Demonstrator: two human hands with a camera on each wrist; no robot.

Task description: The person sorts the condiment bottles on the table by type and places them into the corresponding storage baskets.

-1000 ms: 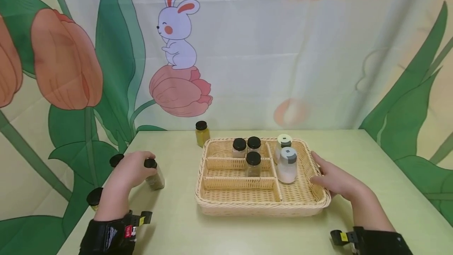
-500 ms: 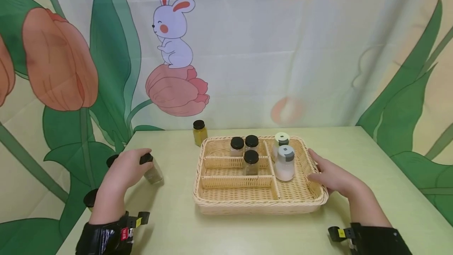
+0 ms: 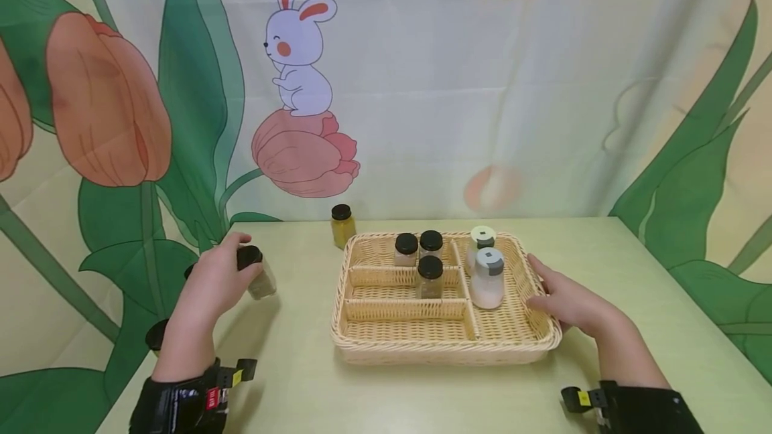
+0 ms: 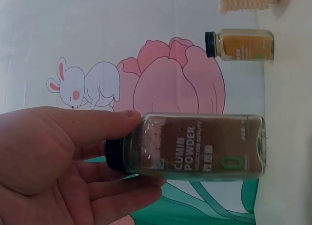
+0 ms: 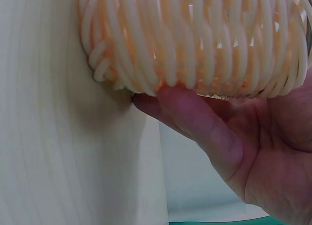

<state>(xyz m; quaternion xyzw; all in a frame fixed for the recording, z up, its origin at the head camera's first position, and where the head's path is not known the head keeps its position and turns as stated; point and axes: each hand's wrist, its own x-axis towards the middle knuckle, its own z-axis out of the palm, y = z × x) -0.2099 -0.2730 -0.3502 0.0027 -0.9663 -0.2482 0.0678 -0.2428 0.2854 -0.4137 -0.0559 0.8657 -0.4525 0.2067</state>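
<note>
My left hand grips a glass jar of cumin powder with a black lid, lifted a little off the left side of the table. In the left wrist view the cumin jar lies between thumb and fingers. My right hand rests against the right wall of the wicker basket, fingers lying along the basket weave. The basket holds three black-lidded jars and two white shakers.
A yellow spice jar stands at the back of the table, left of the basket; it also shows in the left wrist view. Two more black-lidded jars sit by the table's left edge. The basket's front compartments hold nothing.
My left hand has raised the cumin jar off the table and tilted it, moving it slightly back. My right hand has stayed on the basket's right side.
</note>
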